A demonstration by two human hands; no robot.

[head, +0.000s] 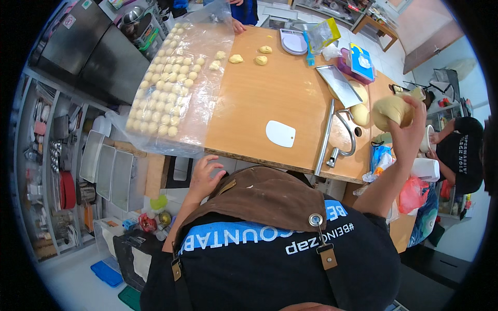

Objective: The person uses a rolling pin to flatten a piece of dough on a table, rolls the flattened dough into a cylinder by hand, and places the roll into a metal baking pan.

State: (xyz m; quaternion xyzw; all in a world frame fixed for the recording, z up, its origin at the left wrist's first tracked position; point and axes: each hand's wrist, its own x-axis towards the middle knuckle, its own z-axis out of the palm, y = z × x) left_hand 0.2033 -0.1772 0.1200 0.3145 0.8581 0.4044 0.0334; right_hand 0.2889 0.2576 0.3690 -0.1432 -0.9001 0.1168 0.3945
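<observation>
My right hand (412, 116) holds a large lump of dough (391, 110) up over the table's right end. My left hand (205, 177), empty with fingers apart, hangs by the near edge of the wooden table (249, 116). Many small dough balls (163, 97) lie in rows under a clear plastic sheet (198, 120) on the left. Several rough dough pieces (261, 60) sit near the far side. A white plastic dough scraper (281, 134) lies near the front. More large dough lumps (360, 114) rest at the right, partly beneath a metal tray (340, 85).
A metal rolling rod (325, 138) and a metal dough hook (352, 136) lie at the right front. A kitchen scale (293, 42) and a blue brush (309, 56) are at the back. One person's hand (238, 27) touches the far edge; another person (463, 155) is at right with a white container.
</observation>
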